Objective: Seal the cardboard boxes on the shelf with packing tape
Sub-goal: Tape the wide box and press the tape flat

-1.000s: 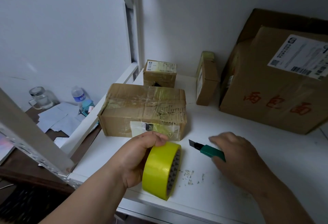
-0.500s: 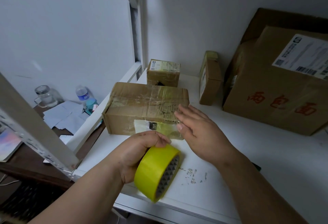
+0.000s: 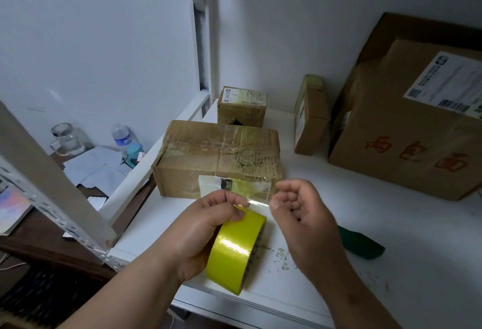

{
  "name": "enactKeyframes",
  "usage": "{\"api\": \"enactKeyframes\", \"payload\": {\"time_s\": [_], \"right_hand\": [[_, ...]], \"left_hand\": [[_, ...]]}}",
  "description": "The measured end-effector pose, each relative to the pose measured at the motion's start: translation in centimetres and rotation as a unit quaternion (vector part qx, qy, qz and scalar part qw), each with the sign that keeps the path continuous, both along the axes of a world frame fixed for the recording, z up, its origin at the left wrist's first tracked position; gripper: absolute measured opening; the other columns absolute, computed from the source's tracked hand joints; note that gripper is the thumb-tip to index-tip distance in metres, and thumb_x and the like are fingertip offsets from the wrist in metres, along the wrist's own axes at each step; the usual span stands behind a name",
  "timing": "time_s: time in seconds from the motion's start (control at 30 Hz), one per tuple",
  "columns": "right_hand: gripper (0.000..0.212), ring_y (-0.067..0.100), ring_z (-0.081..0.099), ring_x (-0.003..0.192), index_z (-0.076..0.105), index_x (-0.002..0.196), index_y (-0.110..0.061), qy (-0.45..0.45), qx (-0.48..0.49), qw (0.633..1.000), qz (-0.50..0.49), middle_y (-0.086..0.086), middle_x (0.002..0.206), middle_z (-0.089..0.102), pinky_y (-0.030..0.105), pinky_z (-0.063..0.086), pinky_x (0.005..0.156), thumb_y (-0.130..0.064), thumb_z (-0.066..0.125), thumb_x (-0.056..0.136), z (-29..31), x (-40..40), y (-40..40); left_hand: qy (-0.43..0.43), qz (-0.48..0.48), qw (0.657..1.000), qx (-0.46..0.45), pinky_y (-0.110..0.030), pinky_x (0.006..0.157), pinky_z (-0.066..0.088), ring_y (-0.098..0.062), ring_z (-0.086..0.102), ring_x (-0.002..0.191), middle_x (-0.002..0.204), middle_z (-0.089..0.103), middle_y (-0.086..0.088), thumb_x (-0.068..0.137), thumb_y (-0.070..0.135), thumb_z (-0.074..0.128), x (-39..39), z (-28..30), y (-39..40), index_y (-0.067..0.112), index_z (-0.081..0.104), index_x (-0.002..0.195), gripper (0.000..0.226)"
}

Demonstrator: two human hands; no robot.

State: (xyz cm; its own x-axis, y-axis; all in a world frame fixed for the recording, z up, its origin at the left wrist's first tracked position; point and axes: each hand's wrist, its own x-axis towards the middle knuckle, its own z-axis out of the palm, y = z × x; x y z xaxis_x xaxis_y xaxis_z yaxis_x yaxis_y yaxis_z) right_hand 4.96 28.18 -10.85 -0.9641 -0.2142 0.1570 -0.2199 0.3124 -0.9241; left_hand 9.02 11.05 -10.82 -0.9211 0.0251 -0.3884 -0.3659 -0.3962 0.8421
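With your left hand curled round the yellow tape roll near the shelf's front edge and your right hand pinching its free end, pull the strip taut and level before laying it over the long box just behind.

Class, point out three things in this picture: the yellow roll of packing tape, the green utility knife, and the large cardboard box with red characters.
Yellow roll of packing tape (image 3: 234,247), head view: outer yellow band.
Green utility knife (image 3: 362,246), head view: handle.
Large cardboard box with red characters (image 3: 407,130), head view: front face.
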Motion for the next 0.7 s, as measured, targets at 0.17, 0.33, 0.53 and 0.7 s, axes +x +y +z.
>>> {"api": "enactKeyframes", "payload": {"time_s": [0.17, 0.33, 0.53, 0.7], "right_hand": [[0.021, 0.008, 0.061, 0.077, 0.054, 0.09, -0.031, -0.043, -0.004, 0.999, -0.004, -0.006, 0.084, 0.066, 0.022, 0.051, 0.071, -0.019, 0.07, 0.086, -0.2, 0.9, -0.7], [0.018, 0.008, 0.052, 0.061, 0.054, 0.082, -0.014, -0.076, -0.054, 0.995, -0.025, 0.008, 0.073, 0.062, 0.02, 0.044, 0.06, -0.008, 0.07, 0.086, 0.3, 0.8, -1.0], [0.017, 0.004, 0.046, 0.056, 0.056, 0.081, -0.015, -0.079, -0.06, 0.995, -0.029, 0.001, 0.066, 0.057, 0.015, 0.04, 0.055, -0.005, 0.067, 0.088, 0.5, 0.8, -1.4], [0.011, 0.0, 0.06, 0.064, 0.07, 0.084, -0.021, -0.115, -0.076, 0.99, -0.03, -0.006, 0.071, 0.069, 0.013, 0.047, 0.06, -0.011, 0.068, 0.089, 0.8, 1.2, -1.3]], "left_hand": [[0.02, -0.005, 1.0, -0.015, -0.036, 0.068, 0.043, -0.036, 0.053, 0.083, 0.09, 0.061, -0.023, 0.065, 0.01, 0.068, 0.2, 0.1, 0.2, 0.015, 0.072, 0.091, 0.027], [0.029, -0.007, 0.999, -0.015, -0.033, 0.06, 0.047, -0.034, 0.054, 0.075, 0.086, 0.062, -0.023, 0.066, 0.01, 0.067, 0.5, 0.2, 0.3, 0.014, 0.07, 0.095, 0.029], [0.036, -0.005, 0.998, -0.049, -0.034, 0.064, 0.04, -0.035, 0.049, 0.079, 0.085, 0.06, -0.021, 0.066, 0.016, 0.069, 0.8, 0.1, 0.5, 0.019, 0.072, 0.094, 0.029], [0.065, 0.005, 0.995, -0.074, -0.043, 0.069, 0.034, -0.033, 0.045, 0.078, 0.089, 0.053, -0.017, 0.056, 0.029, 0.076, 1.0, -0.2, 0.7, 0.021, 0.072, 0.095, 0.041]]}}
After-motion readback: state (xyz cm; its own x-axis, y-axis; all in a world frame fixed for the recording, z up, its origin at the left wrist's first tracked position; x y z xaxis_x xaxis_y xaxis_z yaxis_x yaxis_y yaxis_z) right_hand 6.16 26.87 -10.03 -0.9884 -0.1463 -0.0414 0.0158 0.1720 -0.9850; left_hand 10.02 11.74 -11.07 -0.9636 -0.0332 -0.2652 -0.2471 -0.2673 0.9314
